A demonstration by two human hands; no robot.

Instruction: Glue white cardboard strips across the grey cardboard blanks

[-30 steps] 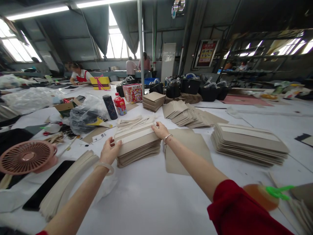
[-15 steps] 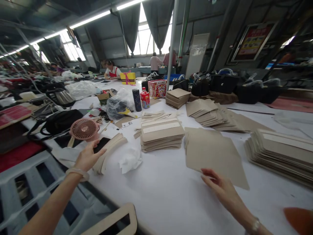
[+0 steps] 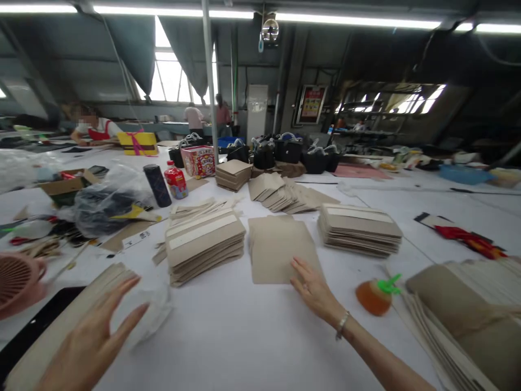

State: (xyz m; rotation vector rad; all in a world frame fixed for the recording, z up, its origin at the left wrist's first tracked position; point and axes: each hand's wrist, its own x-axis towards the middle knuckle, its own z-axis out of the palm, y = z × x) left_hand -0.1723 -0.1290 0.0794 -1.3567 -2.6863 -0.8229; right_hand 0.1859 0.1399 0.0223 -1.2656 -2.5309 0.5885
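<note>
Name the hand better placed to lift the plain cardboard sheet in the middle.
Probably the right hand: in view it overlaps the near right corner of the cardboard sheet, while the left hand is well away, by the pale strips.

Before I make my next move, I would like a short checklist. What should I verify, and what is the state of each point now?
1. Right hand open: ok, the fingers are extended.
2. Right hand touching the plain boards: cannot tell, the fingertips only overlap them in this view.
3. Left hand open: ok, the thumb is spread.
4. Left card stack squared: not ok, its layers are staggered.
5. Orange bottle apart from the right hand: ok, a gap shows.
</note>
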